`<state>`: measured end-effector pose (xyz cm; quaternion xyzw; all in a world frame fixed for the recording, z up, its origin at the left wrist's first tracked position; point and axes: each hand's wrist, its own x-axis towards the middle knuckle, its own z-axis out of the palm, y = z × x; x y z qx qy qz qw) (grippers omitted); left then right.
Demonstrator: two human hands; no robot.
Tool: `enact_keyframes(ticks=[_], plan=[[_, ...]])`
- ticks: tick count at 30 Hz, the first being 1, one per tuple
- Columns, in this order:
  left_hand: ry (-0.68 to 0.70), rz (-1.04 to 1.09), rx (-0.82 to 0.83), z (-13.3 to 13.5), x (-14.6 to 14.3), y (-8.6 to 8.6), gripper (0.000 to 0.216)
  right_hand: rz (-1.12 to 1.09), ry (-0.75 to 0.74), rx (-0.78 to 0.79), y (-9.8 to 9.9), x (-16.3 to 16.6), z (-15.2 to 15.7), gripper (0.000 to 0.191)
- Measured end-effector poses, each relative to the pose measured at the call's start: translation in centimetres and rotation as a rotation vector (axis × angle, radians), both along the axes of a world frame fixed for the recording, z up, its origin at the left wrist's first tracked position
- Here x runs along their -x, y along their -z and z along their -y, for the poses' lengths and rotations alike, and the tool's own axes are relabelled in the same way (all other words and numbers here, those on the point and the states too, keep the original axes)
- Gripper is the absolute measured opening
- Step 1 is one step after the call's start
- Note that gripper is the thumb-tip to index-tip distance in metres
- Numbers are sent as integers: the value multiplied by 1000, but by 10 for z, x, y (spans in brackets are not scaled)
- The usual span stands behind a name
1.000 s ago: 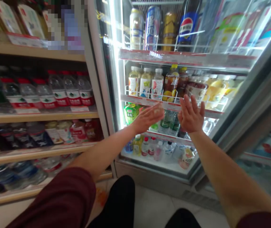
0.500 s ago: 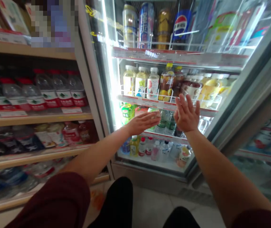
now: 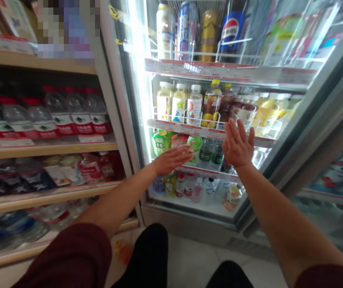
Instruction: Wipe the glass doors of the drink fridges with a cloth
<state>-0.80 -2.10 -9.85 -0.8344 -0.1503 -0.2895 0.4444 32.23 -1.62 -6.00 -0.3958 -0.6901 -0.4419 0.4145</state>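
Observation:
I face an open drinks fridge (image 3: 135, 100) with lit shelves. My left hand (image 3: 171, 159) is stretched out flat, palm down, in front of the green-labelled bottles (image 3: 161, 142) on the third shelf, holding nothing. My right hand (image 3: 237, 145) is raised with fingers spread, palm toward the shelf rail (image 3: 189, 130), just in front of dark green water bottles (image 3: 210, 154). Above it stand juice and tea bottles (image 3: 193, 105) in wire dividers.
The glass fridge door (image 3: 306, 100) stands open on the right. Wooden shelves (image 3: 45, 150) with red-capped water bottles (image 3: 69, 116) run along the left. Cans and a cola bottle (image 3: 229, 30) fill the top shelf. Small bottles (image 3: 189, 186) line the bottom shelf. My dark trousers show below.
My left hand has drawn back leftward and lower, from beside the right hand to the green bottles. The right hand has barely moved. The view shifted slightly.

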Motion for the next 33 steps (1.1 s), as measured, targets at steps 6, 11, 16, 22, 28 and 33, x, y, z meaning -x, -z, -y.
enact_keyframes(ticks=[6, 11, 16, 22, 28, 33], plan=[[-142, 342, -18, -13, 13, -71, 50, 2, 31, -13, 1, 0, -1, 63], [-144, 405, -69, -14, -8, -58, 49, -16, 18, 3, 1, 1, -1, 62], [22, -165, -28, -4, -20, -32, 46, -19, 0, 28, 0, 0, -1, 61], [-74, 457, -61, -22, -20, -95, 57, -9, 12, -7, 0, 0, -1, 60], [13, -72, 93, -4, -55, -21, 53, -22, 21, 22, 0, 0, -1, 60], [-59, -33, 156, -4, -35, -50, 61, -10, 23, 8, 0, 0, 0, 61]])
